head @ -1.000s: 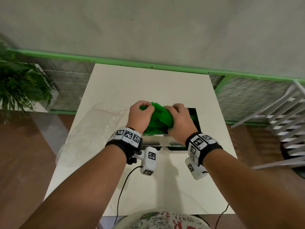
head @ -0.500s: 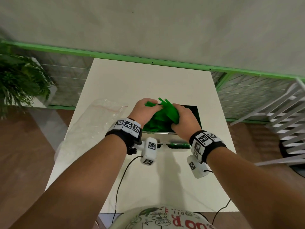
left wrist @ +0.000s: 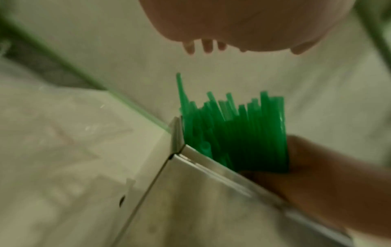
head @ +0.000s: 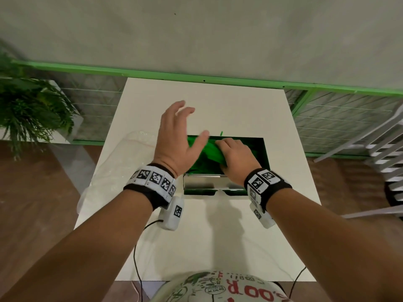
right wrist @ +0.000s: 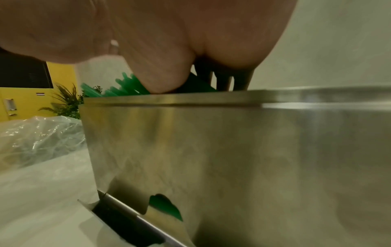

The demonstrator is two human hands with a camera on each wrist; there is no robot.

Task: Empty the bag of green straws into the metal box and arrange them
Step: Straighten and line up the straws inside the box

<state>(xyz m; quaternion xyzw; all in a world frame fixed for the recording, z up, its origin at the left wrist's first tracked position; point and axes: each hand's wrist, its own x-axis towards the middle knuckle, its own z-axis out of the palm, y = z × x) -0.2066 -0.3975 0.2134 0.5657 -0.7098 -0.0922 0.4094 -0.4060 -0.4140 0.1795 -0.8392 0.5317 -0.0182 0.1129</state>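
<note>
My left hand (head: pixel 174 140) hangs in the middle of the head view above the left end of the shiny rectangular metal box (head: pixel 204 182), its fingers straight and spread wide, holding nothing and touching nothing that I can see. My right hand (head: pixel 236 160) sits just right of centre, reaching down into the open top of the box with its fingers curled round the bunch of thin green plastic straws (head: pixel 207 153). In the left wrist view, the straws (left wrist: pixel 232 130) stand roughly upright and uneven in the centre of the frame, packed into the near left corner of the box (left wrist: pixel 190 192), with my right hand (left wrist: pixel 317 167) gripping them from the right side. In the right wrist view, the box wall (right wrist: pixel 232 150) fills most of the frame, straw tips (right wrist: pixel 127 86) poke above its rim at upper left, and green shows through a cut-out near the bottom. The crumpled clear plastic bag (head: pixel 122 162) lies flat on the white table (head: pixel 218 236) at the left of the box, apart from both my hands. A leafy green potted plant (head: pixel 28 110) stands at the left edge of the head view, off the table.
</note>
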